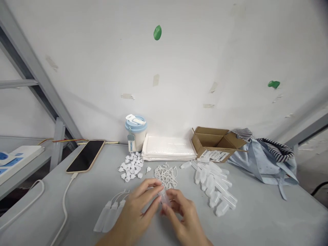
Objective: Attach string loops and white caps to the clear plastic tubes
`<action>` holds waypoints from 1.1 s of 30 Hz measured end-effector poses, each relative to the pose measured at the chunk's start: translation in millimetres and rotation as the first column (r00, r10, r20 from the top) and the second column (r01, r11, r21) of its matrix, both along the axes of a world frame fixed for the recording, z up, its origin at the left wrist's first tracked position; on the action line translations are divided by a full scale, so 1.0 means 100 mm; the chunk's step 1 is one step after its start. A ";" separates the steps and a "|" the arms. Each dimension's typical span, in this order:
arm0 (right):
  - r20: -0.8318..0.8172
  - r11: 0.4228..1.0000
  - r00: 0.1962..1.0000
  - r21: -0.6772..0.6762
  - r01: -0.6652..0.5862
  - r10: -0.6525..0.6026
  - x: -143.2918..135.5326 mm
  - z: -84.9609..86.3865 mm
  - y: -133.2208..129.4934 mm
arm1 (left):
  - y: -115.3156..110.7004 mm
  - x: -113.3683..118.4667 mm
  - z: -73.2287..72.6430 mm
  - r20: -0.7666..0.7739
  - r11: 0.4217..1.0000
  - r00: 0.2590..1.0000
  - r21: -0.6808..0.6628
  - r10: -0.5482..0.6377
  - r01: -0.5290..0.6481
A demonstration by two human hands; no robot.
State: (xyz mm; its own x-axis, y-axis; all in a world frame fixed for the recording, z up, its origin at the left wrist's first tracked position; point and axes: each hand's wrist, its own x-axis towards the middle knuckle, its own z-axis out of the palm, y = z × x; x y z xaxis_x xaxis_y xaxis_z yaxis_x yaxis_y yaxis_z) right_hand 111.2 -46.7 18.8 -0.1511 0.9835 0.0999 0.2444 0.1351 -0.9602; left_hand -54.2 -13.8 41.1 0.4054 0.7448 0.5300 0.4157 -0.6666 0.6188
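Between my two hands is a small translucent plastic bottle [164,197], tilted, over the front middle of the table. My left hand [142,205] pinches around its upper end, and the fingertips hide whatever is at the neck. Lower down, my right hand [183,212] is closed on the bottle's body. Just behind them lies a pile of white curved tubes [166,175]. Small white cone-shaped caps [131,167] are heaped to the left of that pile. Three bottles with caps and thin curved tubes [110,215] lie beside my left hand. Loose open bottles [214,186] spread out on the right.
A phone [86,156] on a white cable lies at the left. Along the wall stand a blue-lidded cup [136,133], a stack of white plastic-wrapped packs [169,148], an open cardboard box [217,143] and a light blue bag [261,164]. A power strip [19,160] is at far left.
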 end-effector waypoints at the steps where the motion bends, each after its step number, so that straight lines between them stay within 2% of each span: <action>1: -0.018 1.000 1.000 -0.013 -0.019 0.019 -0.02 -0.01 -0.01 | -0.01 0.02 -0.03 -0.022 1.000 1.000 0.023 -0.015 0.016; 6: 0.012 1.000 1.000 0.011 -0.010 0.010 -0.07 -0.07 -0.04 | -0.06 0.09 -0.15 -0.058 0.982 0.991 0.139 -0.121 0.128; 8: 0.021 1.000 1.000 0.031 0.006 -0.007 -0.06 -0.08 -0.03 | -0.06 0.09 -0.15 -0.079 0.973 0.985 0.165 -0.152 0.164; 11: -0.013 0.999 1.000 0.033 0.002 -0.002 -0.05 -0.06 -0.01 | -0.07 0.07 -0.09 -0.129 0.965 0.982 0.206 -0.139 0.163; 14: -0.227 0.996 0.974 -0.091 -0.018 -0.003 -0.05 -0.02 0.02 | -0.08 0.05 -0.02 -0.164 0.947 0.981 0.286 -0.105 0.149; 16: -0.417 0.978 0.909 -0.196 -0.078 -0.011 -0.03 0.01 0.05 | -0.07 0.03 0.02 -0.160 0.934 0.981 0.323 -0.107 0.154; 19: -0.593 0.947 0.805 -0.264 -0.184 -0.009 0.01 0.05 0.09 | -0.04 0.00 0.05 -0.133 0.950 0.984 0.275 -0.115 0.148; 24: -0.695 0.905 0.718 -0.285 -0.316 0.032 0.03 0.10 0.10 | 0.00 -0.05 0.02 -0.198 0.979 0.968 0.096 -0.157 0.179; 29: -0.675 0.900 0.734 -0.274 -0.339 0.071 0.00 0.14 0.07 | 0.00 -0.01 -0.04 -0.206 0.986 0.969 0.062 -0.140 0.155; 33: -0.587 0.910 0.805 -0.279 -0.307 0.091 0.00 0.14 0.10 | 0.07 -0.06 -0.01 -0.186 0.989 0.977 0.087 -0.104 0.122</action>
State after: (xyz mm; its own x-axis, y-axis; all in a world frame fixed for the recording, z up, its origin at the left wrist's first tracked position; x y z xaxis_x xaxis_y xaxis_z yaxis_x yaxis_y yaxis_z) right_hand 111.6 -37.1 32.6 -0.3727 0.9214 -0.1102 -0.3327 -0.2435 -0.9110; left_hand -60.2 -6.8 40.4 0.5800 0.6368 0.5080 0.4328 -0.7692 0.4701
